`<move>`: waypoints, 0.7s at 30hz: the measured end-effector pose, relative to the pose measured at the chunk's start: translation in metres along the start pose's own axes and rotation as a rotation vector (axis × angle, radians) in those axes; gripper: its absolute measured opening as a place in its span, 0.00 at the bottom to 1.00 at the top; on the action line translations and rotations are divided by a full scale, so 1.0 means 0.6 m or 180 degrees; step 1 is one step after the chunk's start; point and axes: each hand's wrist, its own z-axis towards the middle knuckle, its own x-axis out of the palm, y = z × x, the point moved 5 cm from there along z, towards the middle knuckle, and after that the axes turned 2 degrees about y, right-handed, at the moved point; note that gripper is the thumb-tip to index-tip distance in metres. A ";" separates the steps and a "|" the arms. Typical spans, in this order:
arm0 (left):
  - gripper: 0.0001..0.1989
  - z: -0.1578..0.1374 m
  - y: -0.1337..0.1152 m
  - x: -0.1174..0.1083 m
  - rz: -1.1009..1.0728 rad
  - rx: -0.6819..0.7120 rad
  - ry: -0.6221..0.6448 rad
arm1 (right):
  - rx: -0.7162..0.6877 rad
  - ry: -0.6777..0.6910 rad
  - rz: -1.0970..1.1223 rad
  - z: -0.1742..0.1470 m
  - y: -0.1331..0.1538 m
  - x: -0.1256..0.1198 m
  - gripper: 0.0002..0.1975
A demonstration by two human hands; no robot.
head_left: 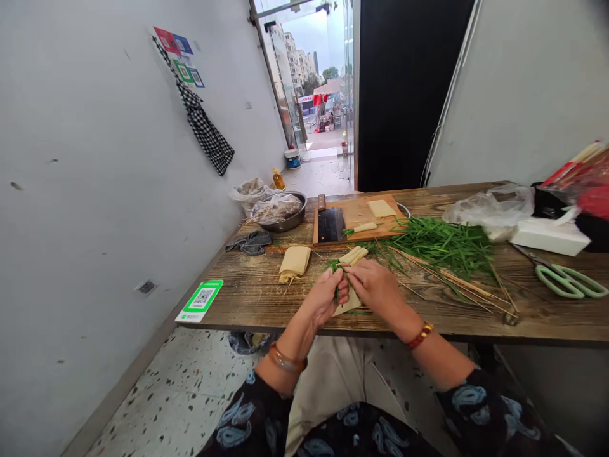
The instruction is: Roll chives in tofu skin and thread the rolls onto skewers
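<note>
Near the table's front edge, my left hand [323, 297] is closed around a small bunch of green chives [335, 265]. My right hand [375, 285] pinches at the same bunch, its fingertips meeting the left ones. Whether a thin skewer is also between the fingers I cannot make out. Under the hands lies a pale yellow tofu-skin sheet [351, 303]. Just beyond them are several finished tofu-skin rolls [354, 255]. A stack of folded tofu-skin sheets [295, 261] sits to the left. A large pile of cut chives [440, 244] spreads to the right, with loose wooden skewers [469, 291] beside it.
A cutting board [354, 206] bears a cleaver [331, 223], one roll [362, 228] and a tofu-skin sheet [381, 208]. Behind left stands a metal basin [290, 222] with a bagged load. Green-handled scissors [568, 279], a white box [552, 235] and a QR-code sign [202, 299] lie toward the sides.
</note>
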 end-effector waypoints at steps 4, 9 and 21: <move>0.20 0.009 0.005 -0.004 0.0009 0.0228 -0.0319 | -0.0036 -0.0001 -0.0548 -0.006 0.022 0.007 0.13; 0.19 0.005 -0.009 -0.030 0.0145 0.0298 -0.0581 | -0.0285 -0.0035 0.0218 -0.003 0.005 -0.019 0.13; 0.12 -0.019 -0.017 -0.009 0.0613 -0.0890 0.0766 | -0.1283 0.0769 0.0748 -0.004 0.020 -0.015 0.21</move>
